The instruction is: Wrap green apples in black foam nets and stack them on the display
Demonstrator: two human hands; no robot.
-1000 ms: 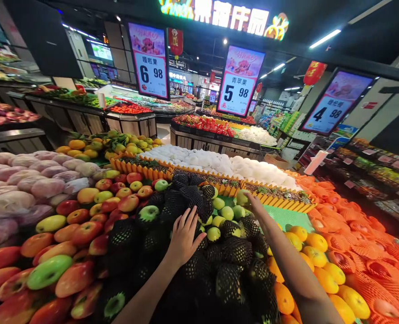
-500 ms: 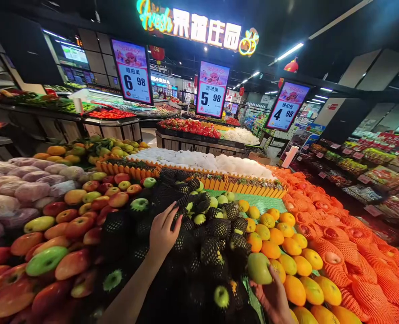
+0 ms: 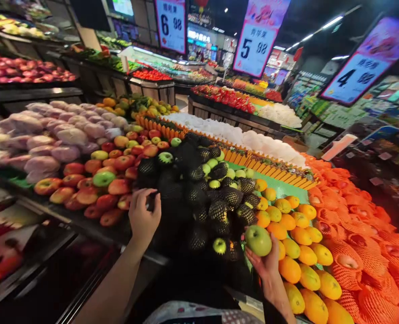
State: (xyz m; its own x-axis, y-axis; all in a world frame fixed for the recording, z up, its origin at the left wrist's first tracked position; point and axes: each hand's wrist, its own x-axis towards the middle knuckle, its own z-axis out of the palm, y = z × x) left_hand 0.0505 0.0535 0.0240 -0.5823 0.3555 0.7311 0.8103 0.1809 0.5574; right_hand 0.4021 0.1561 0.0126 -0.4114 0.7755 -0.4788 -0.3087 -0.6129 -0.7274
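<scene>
My right hand (image 3: 265, 263) holds a bare green apple (image 3: 258, 240) low at the near edge of the fruit stand, between the pile of green apples in black foam nets (image 3: 216, 202) and the oranges (image 3: 300, 252). My left hand (image 3: 143, 218) is closed on a black net at the left near side of that netted pile, its fingers curled over the dark mesh. Red and yellow apples (image 3: 101, 180) lie just left of the left hand.
Fruit in pale pink wrapping (image 3: 51, 135) lies far left; fruit in orange nets (image 3: 361, 234) far right; white-netted fruit (image 3: 253, 141) at the back behind an orange fence strip (image 3: 273, 173). Price signs (image 3: 258, 38) hang above. A dark shelf edge (image 3: 51, 216) runs lower left.
The right hand reached to the back of the pile, took a green apple and brought it to the near edge. The left hand slid nearer and closed on a black net. The view dropped and pulled back.
</scene>
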